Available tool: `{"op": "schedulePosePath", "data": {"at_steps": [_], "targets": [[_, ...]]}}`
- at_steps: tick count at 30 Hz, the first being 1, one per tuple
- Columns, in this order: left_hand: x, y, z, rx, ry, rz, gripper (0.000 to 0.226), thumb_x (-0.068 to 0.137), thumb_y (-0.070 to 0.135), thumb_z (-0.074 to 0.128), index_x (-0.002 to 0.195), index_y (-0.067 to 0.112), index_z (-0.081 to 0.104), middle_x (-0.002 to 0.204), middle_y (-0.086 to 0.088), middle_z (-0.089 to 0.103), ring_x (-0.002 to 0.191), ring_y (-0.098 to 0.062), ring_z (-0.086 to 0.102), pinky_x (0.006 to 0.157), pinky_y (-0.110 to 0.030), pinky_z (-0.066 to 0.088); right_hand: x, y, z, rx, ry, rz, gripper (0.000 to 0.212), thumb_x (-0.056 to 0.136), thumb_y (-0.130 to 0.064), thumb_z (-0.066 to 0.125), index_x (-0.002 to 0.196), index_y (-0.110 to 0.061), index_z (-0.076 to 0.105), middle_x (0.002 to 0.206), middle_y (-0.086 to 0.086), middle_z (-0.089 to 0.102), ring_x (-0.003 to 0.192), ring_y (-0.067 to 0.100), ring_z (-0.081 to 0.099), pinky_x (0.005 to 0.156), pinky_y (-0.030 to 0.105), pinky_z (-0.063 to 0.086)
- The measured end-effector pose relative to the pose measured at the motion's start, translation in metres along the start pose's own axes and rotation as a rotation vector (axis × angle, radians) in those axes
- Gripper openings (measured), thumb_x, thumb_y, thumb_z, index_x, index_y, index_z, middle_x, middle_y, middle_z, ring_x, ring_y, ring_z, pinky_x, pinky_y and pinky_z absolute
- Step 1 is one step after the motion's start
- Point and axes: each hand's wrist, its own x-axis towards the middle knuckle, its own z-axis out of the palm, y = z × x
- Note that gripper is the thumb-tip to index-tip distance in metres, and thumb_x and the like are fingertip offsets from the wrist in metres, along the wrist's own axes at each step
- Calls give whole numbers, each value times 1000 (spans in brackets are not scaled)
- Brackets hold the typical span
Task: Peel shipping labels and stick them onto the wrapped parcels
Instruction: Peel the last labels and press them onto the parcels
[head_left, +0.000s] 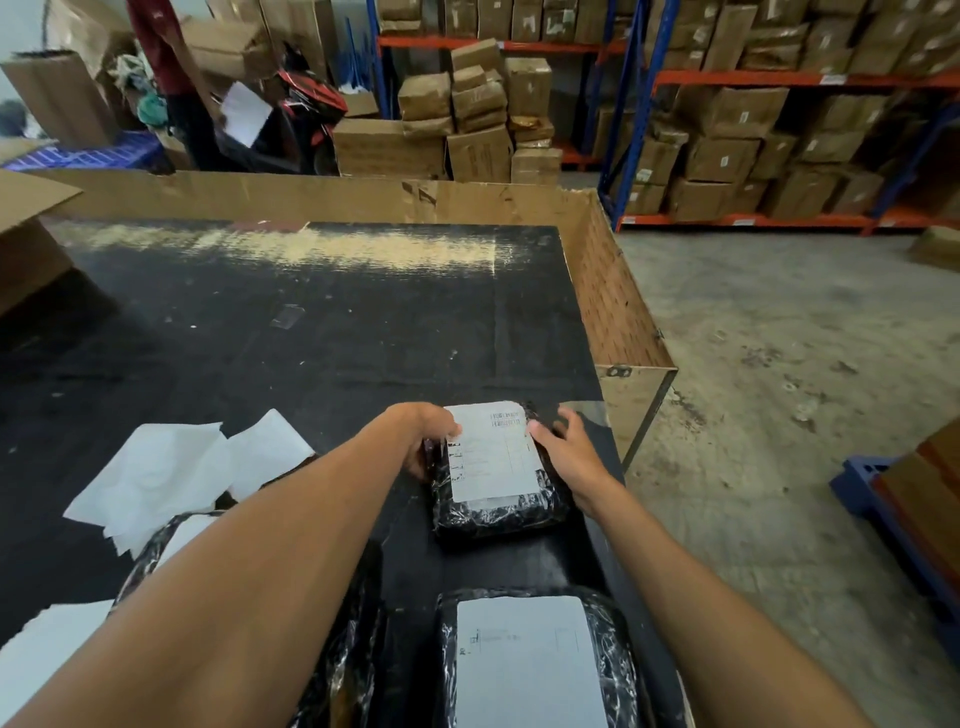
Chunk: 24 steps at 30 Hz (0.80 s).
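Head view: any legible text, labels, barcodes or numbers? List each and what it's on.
None legible.
Shipping label on the held parcel: barcode and print lines, blurred.
Label on the near parcel: faint print, unreadable.
Stickers on shelf cartons: too small.
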Motion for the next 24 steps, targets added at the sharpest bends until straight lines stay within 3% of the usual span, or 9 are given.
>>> {"op": "schedulePosePath", "data": {"at_steps": [2,5,7,9,12,14,16,19,24], "targets": [[-11,0,2,98,-31,-97,75,93,47,58,149,8,26,148,-21,40,117,-38,54,80,-51,51,-6,4,2,-239,75,21,60,91,-50,63,140,-18,50,145,7,46,134,26,44,110,37,37],[-21,-5,9,83,-69,-95,69,93,35,63,148,9,30,145,-20,44,122,-38,53,87,-52,52,-18,3,0,-216,-31,35,38,92,-44,64,124,-21,63,129,2,64,119,22,58,108,40,43],[-25,-8,14,41,0,30,53,95,17,61,141,5,40,141,-18,49,122,-37,54,92,-50,51,-26,-5,-4,-114,-66,33,34,99,-27,59,129,-12,62,130,6,66,114,21,63,102,35,49],[-31,-8,18,-15,102,185,49,90,7,64,134,-3,45,130,-17,56,113,-35,58,90,-46,51,-32,-11,-11,-99,-13,-9,45,101,-30,55,141,-12,54,140,3,59,127,22,56,110,38,43],[-54,-1,15,-135,234,387,53,71,16,76,114,-8,58,118,-15,66,106,-31,63,89,-43,55,-54,-34,-23,-53,50,-106,55,102,-38,50,150,-12,42,147,-3,49,138,19,45,116,38,35],[-75,4,12,-224,274,478,49,65,21,80,104,-4,65,107,-17,70,98,-32,68,88,-47,57,-73,-52,-29,-12,102,-159,44,105,-29,46,145,-8,47,132,-9,51,123,11,49,104,24,37],[-102,4,10,-302,304,561,50,61,29,83,101,1,68,102,-15,72,94,-31,70,87,-48,58,-91,-61,-35,125,98,-180,30,105,-28,47,130,-16,59,124,-12,61,108,8,57,96,26,43],[-151,-6,13,-328,339,672,61,60,37,85,110,6,70,108,-11,72,98,-27,69,91,-44,57,-117,-66,-41,222,97,-185,49,90,-52,57,128,-22,63,125,-7,69,117,17,63,107,44,46],[-211,-49,26,-327,369,777,68,73,36,83,130,7,59,120,-9,67,108,-25,65,96,-36,52,-178,-71,-56,153,118,-273,56,86,-56,59,132,-25,62,129,-7,67,122,18,61,111,46,43]]}}
